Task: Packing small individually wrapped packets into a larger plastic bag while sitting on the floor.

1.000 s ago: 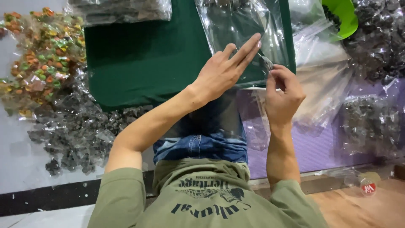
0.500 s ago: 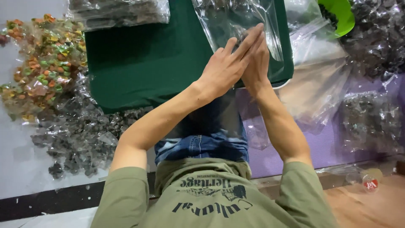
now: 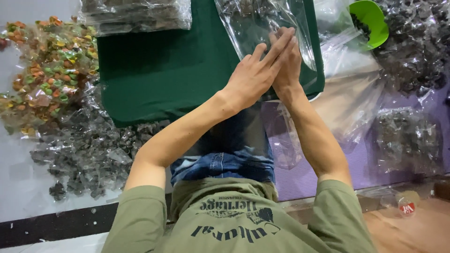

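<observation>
Both hands press flat together — left hand (image 3: 255, 75) over right hand (image 3: 287, 65) — on a clear plastic bag (image 3: 262, 23) lying on the green cloth (image 3: 159, 65); a green bowl (image 3: 370, 21) sits near.

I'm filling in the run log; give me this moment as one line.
left hand flat on clear plastic bag | right hand pressed beside it | bag on green mat
</observation>
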